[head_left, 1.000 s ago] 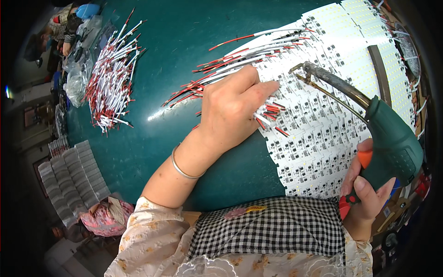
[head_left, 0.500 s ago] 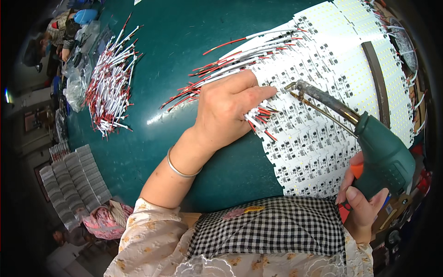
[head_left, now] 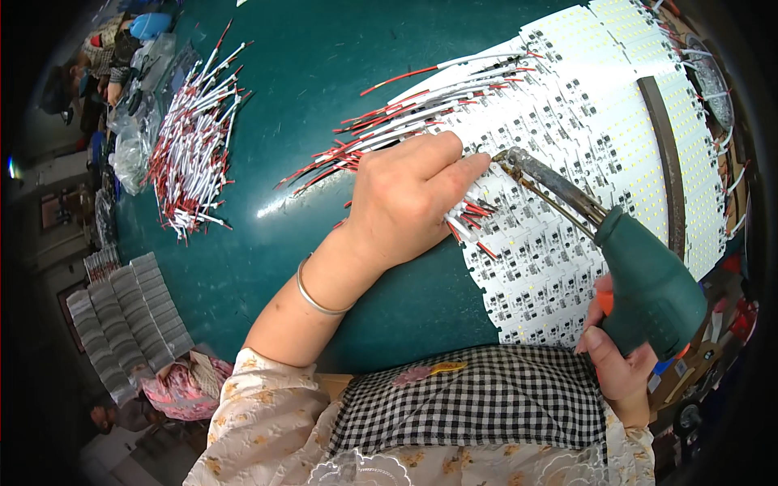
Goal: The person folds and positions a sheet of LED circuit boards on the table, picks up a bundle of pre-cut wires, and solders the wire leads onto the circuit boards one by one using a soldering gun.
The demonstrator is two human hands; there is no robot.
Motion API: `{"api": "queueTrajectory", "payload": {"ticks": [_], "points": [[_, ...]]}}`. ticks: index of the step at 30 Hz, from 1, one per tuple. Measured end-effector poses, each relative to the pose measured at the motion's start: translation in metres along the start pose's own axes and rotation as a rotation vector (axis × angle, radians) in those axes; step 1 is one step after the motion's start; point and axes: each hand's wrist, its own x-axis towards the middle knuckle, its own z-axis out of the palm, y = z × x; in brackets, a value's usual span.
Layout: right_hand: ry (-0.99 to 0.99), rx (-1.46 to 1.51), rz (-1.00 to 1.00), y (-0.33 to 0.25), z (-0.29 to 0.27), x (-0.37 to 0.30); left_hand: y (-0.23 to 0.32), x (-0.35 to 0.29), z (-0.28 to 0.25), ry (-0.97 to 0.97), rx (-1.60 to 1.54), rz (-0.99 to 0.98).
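Note:
My left hand [head_left: 409,194] is closed over the circuit boards, its thumb and index finger pinched together. Cut ends of a bunch of red, white and black wires [head_left: 474,223] stick out from under its fingers. My right hand [head_left: 620,366] grips the handle of a green soldering gun [head_left: 655,283] with an orange trigger. The gun's tip is just right of my left fingertips, low over the boards; contact cannot be made out. White LED circuit boards [head_left: 535,279] lie joined in a large sheet. A row of wires [head_left: 405,109] lies across the sheet's left side, beyond my left hand.
A loose pile of red and white wires [head_left: 194,154] lies on the green table [head_left: 300,105] at the left. A dark flat bar [head_left: 666,162] rests across the boards. Stacked grey strips [head_left: 130,320] stand at the lower left. Other people sit beyond the left edge.
The soldering gun has moved left and its tip is now closer to my left fingertips. My left hand has shifted slightly right with the wires in it.

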Motion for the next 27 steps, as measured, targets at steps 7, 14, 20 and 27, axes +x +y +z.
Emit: {"api": "queueTrajectory", "payload": {"ticks": [7,14,20,27], "points": [[-0.002,0.005,-0.044,0.004,-0.008,0.0,0.003,0.004,0.001,-0.021,0.061,0.051],[0.256,0.255,-0.099,-0.031,-0.003,0.018,0.013,0.015,-0.005,-0.101,0.109,0.028],[0.191,0.315,-0.12,-0.03,-0.035,0.011,0.031,0.039,-0.02,-0.177,0.118,0.01],[0.163,0.331,-0.118,-0.032,-0.047,0.009,0.027,0.041,-0.004,-0.059,-0.014,-0.138]]}}
